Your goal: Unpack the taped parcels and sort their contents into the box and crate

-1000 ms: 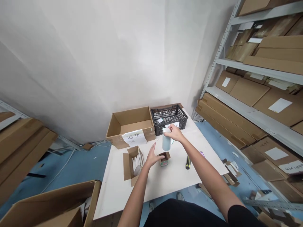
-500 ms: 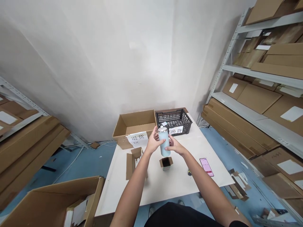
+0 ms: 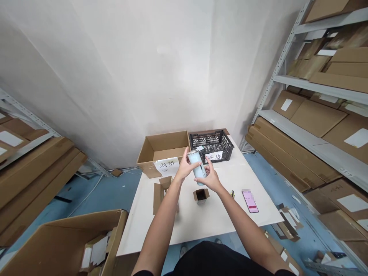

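Observation:
A light blue tumbler (image 3: 197, 168) with a silver lid is held above the white table (image 3: 212, 226), its top leaning to the left. My left hand (image 3: 185, 166) grips it near the top from the left, thumb across its front. Lower down, my right hand (image 3: 211, 177) holds it from the right; dark lettering shows on the side between the hands. Just below stands a small cardboard box (image 3: 201, 194) with its top open and a dark inside. Another opened carton (image 3: 161, 189) sits partly behind my left forearm.
At the table's back are a large cardboard box (image 3: 148, 168) with a paper sign and a black plastic crate (image 3: 228, 153). A phone (image 3: 250, 201) and a yellow-black tool (image 3: 232, 194) lie on the right. A big carton (image 3: 48, 234) stands lower left; shelves (image 3: 310, 88) line the right.
The tumbler has tilted, its top going left, and turned so that lettering now shows. My right hand has shifted on its side. Both hands still hold it.

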`<move>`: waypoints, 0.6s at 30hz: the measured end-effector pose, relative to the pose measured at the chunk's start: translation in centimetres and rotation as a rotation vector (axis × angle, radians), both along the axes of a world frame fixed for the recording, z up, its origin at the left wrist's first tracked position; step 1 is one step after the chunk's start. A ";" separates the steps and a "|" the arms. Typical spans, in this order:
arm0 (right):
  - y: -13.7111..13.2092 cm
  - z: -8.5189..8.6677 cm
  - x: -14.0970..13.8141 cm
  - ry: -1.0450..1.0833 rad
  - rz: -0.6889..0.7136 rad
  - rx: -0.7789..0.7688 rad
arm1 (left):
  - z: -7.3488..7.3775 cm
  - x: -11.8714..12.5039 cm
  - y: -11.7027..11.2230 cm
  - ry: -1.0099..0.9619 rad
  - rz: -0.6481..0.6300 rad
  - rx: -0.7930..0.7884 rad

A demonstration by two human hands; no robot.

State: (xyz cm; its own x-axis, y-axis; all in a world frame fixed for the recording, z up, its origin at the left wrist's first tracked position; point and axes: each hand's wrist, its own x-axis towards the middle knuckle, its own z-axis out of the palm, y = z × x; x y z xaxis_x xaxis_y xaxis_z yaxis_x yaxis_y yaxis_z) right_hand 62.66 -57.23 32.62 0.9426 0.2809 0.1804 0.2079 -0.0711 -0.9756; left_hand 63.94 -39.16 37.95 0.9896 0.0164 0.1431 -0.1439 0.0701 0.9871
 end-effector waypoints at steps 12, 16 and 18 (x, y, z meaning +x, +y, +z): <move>-0.3 -1.1 -0.4 0.046 0.142 0.132 | -1.8 0.9 -0.1 0.042 -0.102 -0.073; -0.6 -2.0 -0.1 0.080 0.077 0.147 | -2.6 1.1 -0.6 0.046 -0.056 -0.022; -0.7 -2.4 0.0 0.099 0.114 0.158 | -2.9 1.2 -0.8 0.058 -0.032 -0.016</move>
